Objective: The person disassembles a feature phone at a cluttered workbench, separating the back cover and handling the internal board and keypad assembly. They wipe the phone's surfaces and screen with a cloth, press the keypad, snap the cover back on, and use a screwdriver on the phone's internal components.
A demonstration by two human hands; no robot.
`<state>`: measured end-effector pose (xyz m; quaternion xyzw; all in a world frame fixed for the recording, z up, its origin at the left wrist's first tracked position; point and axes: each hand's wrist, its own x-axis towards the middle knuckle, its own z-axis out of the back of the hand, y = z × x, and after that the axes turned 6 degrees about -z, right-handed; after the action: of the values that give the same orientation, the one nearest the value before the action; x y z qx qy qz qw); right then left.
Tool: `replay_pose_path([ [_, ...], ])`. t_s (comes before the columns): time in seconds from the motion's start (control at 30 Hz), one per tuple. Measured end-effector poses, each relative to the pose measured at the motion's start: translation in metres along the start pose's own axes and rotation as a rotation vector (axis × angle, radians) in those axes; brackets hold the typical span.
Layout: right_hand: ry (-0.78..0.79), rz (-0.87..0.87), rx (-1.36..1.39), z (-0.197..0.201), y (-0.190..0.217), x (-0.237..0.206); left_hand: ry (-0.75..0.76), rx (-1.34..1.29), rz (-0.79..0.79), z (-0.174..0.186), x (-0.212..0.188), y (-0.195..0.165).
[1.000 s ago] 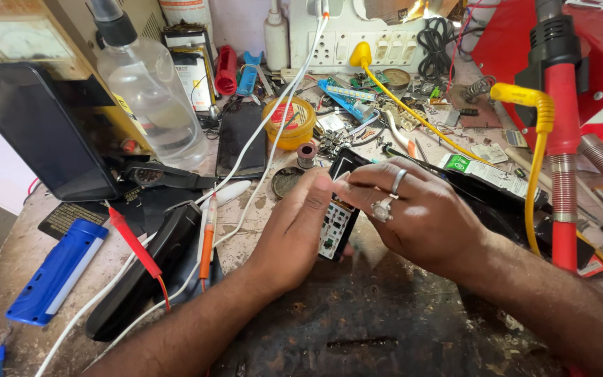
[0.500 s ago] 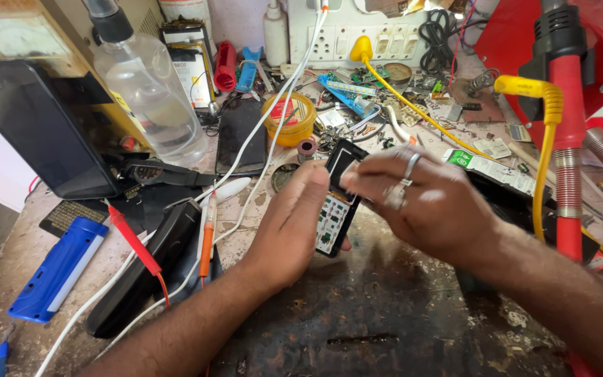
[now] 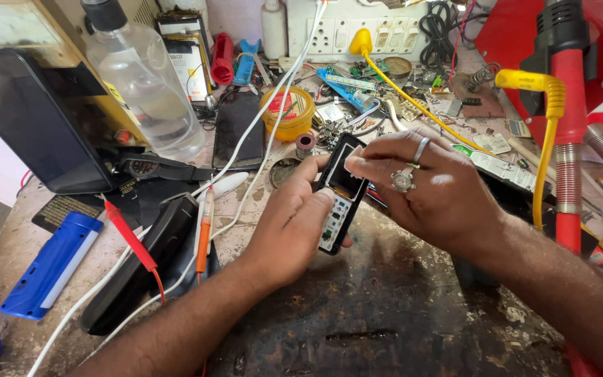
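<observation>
A small opened keypad phone (image 3: 338, 195), black with a bare white keypad board, is tilted up above the middle of the workbench. My left hand (image 3: 289, 227) grips it from the left side, thumb along its edge. My right hand (image 3: 430, 188), with two rings, reaches over from the right. Its fingertips press on the dark screen at the phone's upper end. The back of the phone is hidden.
A clear plastic bottle (image 3: 144, 84), a black tablet (image 3: 26, 119), a dark smartphone (image 3: 240, 129), a yellow tub (image 3: 289, 112) and a wall socket strip (image 3: 357, 24) crowd the back. Red probes (image 3: 130, 237), white cables, a blue case (image 3: 50, 265) lie left. A red tool (image 3: 568, 139) stands right.
Both hands have shifted slightly with the phone. My right fingers have moved from the phone's side up onto its screen end, and the phone is tilted a bit more upright.
</observation>
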<state>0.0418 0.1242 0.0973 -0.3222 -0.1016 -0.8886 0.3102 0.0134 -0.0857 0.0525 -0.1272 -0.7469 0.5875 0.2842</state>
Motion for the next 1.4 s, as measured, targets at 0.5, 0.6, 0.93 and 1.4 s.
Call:
replay_pose_path([
  [0.5,0.001,0.062,0.089,0.0017,-0.0006,-0.0056,-0.01,-0.01,-0.025,0.002,-0.0003,-0.0011],
  [0.6,0.0,0.062,0.08,0.0012,-0.0011,-0.0068,0.004,0.025,-0.045,0.0005,-0.0009,-0.0016],
  [0.93,-0.037,-0.005,-0.015,-0.0011,0.0016,-0.0062,0.012,0.146,-0.073,-0.0015,-0.0053,-0.0076],
  [1.4,-0.052,0.034,-0.092,-0.0037,0.0036,-0.0042,-0.026,0.192,-0.121,-0.0008,-0.0037,-0.0069],
])
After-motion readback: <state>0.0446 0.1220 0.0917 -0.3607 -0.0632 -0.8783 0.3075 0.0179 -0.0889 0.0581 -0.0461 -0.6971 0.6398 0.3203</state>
